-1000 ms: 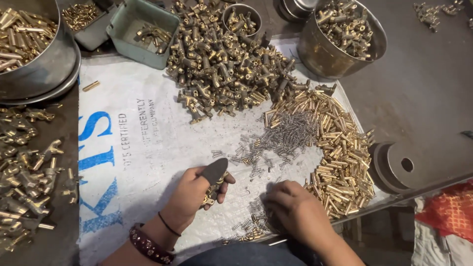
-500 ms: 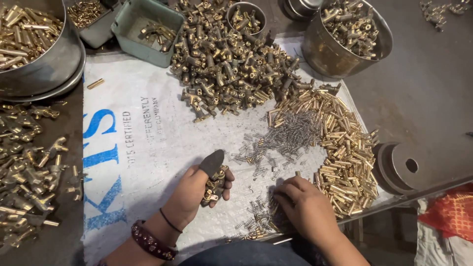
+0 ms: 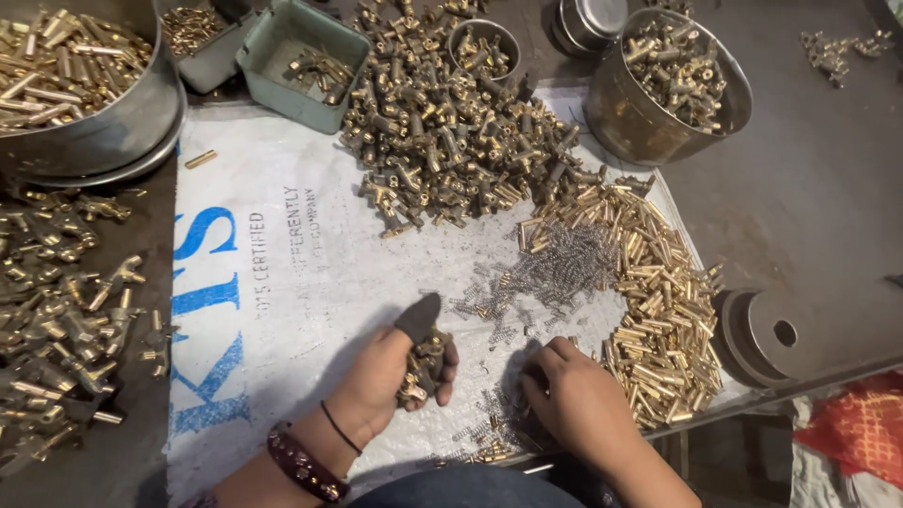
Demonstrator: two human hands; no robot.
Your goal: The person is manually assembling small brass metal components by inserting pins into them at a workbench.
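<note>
Left hand, dark cot worn on the thumb, is clenched around a brass fitting held just above the white printed sack spread on the table. Right hand is laid palm-down on the small steel springs, fingers curled; whether anything is pinched cannot be told. A brass pin heap is seen just right of it, a fitting pile beyond.
</note>
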